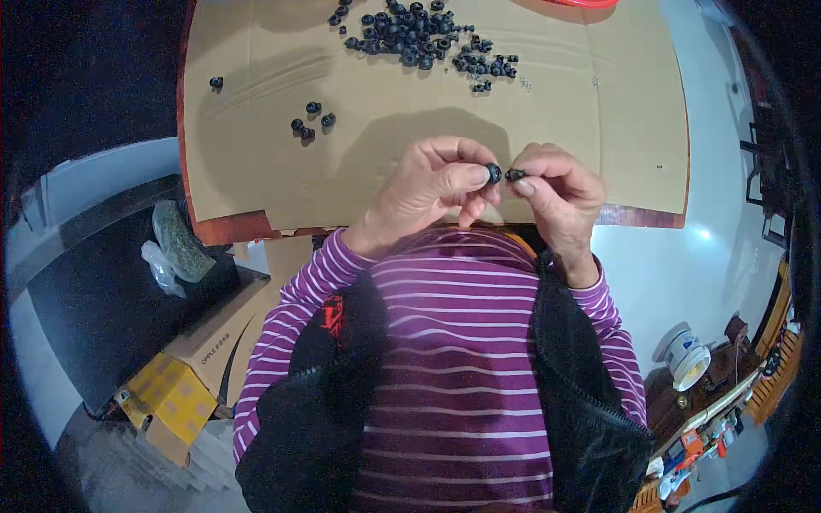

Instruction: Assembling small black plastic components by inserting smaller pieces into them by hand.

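Note:
Both hands are raised near the front edge of the cardboard-covered table, close together. My left hand (436,184) pinches a round black plastic piece (494,173) between thumb and finger. Just to its right, my right hand (560,188) pinches a smaller black plastic piece (515,174). The two pieces face each other with a narrow gap between them. Farther back lies a pile of round black pieces (410,34), with a cluster of smaller black parts (486,64) at its right side.
Several black pieces (314,128) lie apart at the left, and another piece (216,83) farther left. Tiny clear bits (526,85) lie beside the small parts. A red rim (581,2) shows at the far edge. Cardboard boxes (214,342) stand at lower left.

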The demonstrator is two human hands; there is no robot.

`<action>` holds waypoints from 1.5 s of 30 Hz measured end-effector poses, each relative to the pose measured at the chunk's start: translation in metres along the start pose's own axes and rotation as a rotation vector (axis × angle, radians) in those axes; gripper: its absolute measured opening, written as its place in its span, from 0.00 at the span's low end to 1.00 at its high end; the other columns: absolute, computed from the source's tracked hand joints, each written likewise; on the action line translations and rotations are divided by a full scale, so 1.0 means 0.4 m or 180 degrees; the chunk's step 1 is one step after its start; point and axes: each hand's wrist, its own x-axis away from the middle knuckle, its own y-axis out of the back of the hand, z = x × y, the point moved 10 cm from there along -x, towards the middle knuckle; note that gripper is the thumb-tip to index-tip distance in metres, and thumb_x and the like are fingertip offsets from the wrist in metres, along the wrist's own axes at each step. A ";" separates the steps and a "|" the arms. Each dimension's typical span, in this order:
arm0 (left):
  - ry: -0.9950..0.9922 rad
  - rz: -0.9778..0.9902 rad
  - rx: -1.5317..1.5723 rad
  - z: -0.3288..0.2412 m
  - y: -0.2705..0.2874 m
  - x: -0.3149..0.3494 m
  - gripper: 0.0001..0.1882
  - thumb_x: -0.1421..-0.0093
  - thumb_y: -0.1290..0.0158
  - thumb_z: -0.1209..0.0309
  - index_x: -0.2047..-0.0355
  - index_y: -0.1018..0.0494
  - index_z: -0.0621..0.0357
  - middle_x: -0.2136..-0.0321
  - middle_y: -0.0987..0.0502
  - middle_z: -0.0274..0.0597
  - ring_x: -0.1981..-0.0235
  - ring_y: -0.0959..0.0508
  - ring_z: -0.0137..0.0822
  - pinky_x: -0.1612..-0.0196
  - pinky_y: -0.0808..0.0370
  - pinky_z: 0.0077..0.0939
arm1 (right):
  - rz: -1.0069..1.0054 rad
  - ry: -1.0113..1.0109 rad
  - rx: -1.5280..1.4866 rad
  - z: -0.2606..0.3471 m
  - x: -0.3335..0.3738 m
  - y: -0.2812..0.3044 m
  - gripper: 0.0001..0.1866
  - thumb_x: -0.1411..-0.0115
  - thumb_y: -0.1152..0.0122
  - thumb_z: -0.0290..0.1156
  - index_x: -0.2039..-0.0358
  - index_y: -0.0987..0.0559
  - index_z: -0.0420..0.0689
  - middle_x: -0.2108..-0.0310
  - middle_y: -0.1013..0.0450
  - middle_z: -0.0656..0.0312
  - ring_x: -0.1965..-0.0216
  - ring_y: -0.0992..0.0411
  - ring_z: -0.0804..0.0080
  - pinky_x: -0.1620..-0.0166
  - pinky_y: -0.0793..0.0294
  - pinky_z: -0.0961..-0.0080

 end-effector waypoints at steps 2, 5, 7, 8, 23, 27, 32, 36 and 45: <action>-0.0037 0.0091 0.0004 -0.006 -0.012 -0.001 0.09 0.45 0.50 0.75 0.65 0.31 0.68 0.77 0.25 0.47 0.82 0.26 0.27 0.82 0.27 0.17 | 0.0090 0.0229 0.0393 0.030 -0.002 0.000 0.06 0.54 0.42 0.16 0.72 0.26 0.32 0.76 0.30 0.56 0.74 0.33 0.71 0.71 0.35 0.79; -0.0098 0.0214 0.0040 -0.007 -0.019 0.001 0.09 0.45 0.51 0.76 0.65 0.31 0.69 0.77 0.25 0.48 0.82 0.26 0.28 0.81 0.27 0.16 | 0.0180 0.0589 0.0906 0.071 -0.003 -0.017 0.06 0.56 0.41 0.16 0.74 0.26 0.32 0.78 0.30 0.55 0.76 0.33 0.70 0.73 0.36 0.79; -0.0121 0.0256 0.0068 -0.006 -0.022 0.000 0.09 0.45 0.51 0.76 0.65 0.31 0.70 0.77 0.25 0.49 0.82 0.26 0.28 0.81 0.27 0.16 | 0.0175 0.0729 0.1033 0.085 -0.001 -0.019 0.07 0.56 0.41 0.16 0.74 0.26 0.32 0.79 0.30 0.55 0.77 0.32 0.70 0.74 0.36 0.78; -0.0130 0.0281 0.0025 -0.005 -0.024 0.000 0.09 0.45 0.51 0.77 0.65 0.31 0.70 0.77 0.25 0.49 0.82 0.25 0.28 0.81 0.27 0.16 | 0.0189 0.0819 0.1093 0.092 0.003 -0.021 0.07 0.57 0.40 0.16 0.74 0.26 0.32 0.79 0.30 0.55 0.78 0.33 0.70 0.75 0.36 0.78; 0.0026 0.0134 -0.0411 -0.001 -0.020 0.008 0.08 0.45 0.50 0.77 0.66 0.32 0.71 0.77 0.25 0.47 0.81 0.25 0.27 0.80 0.25 0.16 | 0.0301 0.1161 0.1469 0.117 0.017 -0.039 0.09 0.60 0.37 0.16 0.76 0.26 0.33 0.80 0.30 0.55 0.78 0.31 0.68 0.77 0.35 0.77; -0.0037 0.0180 -0.0542 -0.008 -0.025 0.010 0.09 0.45 0.50 0.76 0.66 0.32 0.71 0.77 0.25 0.47 0.80 0.24 0.28 0.79 0.25 0.16 | 0.0298 0.1226 0.1442 0.117 0.020 -0.040 0.09 0.59 0.37 0.17 0.76 0.26 0.33 0.80 0.30 0.55 0.79 0.31 0.68 0.77 0.35 0.76; -0.0101 0.0218 -0.0648 -0.008 -0.025 0.014 0.09 0.44 0.50 0.76 0.66 0.31 0.72 0.76 0.25 0.49 0.80 0.24 0.29 0.79 0.25 0.17 | 0.0308 0.1018 0.1357 0.100 0.022 -0.036 0.08 0.59 0.37 0.17 0.76 0.27 0.34 0.80 0.30 0.55 0.78 0.31 0.68 0.77 0.34 0.77; -0.0140 0.0195 -0.0772 -0.015 -0.027 0.014 0.10 0.44 0.50 0.76 0.65 0.31 0.72 0.77 0.25 0.50 0.80 0.24 0.30 0.79 0.25 0.17 | 0.0343 0.0848 0.1108 0.083 0.018 -0.032 0.07 0.57 0.38 0.17 0.76 0.27 0.34 0.80 0.30 0.56 0.78 0.31 0.69 0.77 0.35 0.78; 0.0095 0.0244 -0.1462 -0.033 -0.028 0.036 0.07 0.45 0.50 0.78 0.68 0.29 0.71 0.76 0.24 0.46 0.79 0.24 0.28 0.78 0.25 0.15 | 0.0819 -0.0167 0.0158 0.002 0.003 -0.058 0.10 0.59 0.35 0.19 0.75 0.26 0.36 0.78 0.31 0.59 0.77 0.35 0.75 0.75 0.39 0.79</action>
